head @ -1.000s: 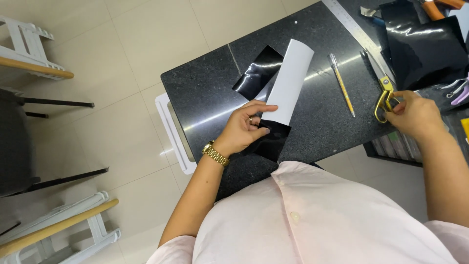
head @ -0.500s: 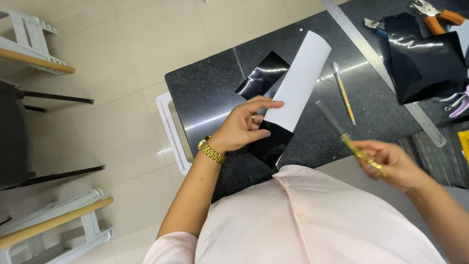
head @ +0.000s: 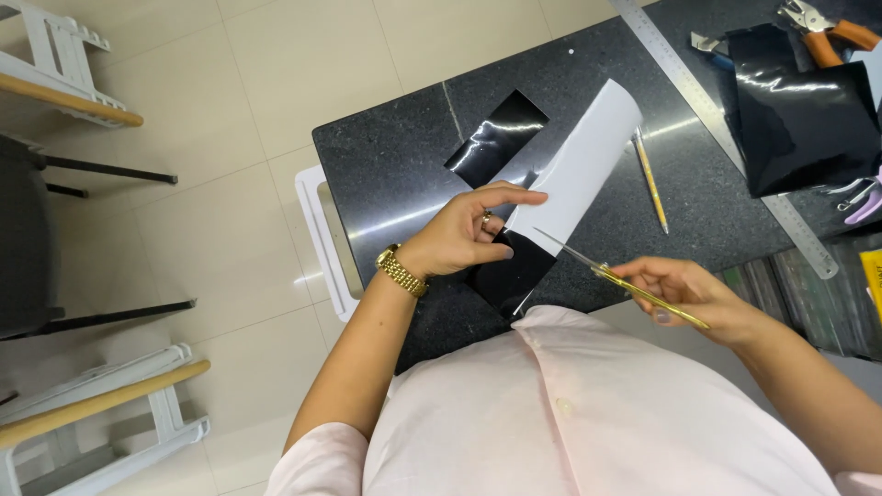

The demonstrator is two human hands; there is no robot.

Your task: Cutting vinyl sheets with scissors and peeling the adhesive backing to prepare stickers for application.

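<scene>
Left hand (head: 459,241) pinches the black-and-white sheet (head: 565,188) over the bench (head: 404,156) — right hand's (head: 694,294) fingers grip gold scissors (head: 611,274), blades at its edge — cut barely begun

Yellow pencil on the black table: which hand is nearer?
Right. The right hand, holding the gold scissors, sits just below the pencil, toward the person. The left hand grips the white-and-black sheet farther off, with the sheet between it and the pencil.
</scene>
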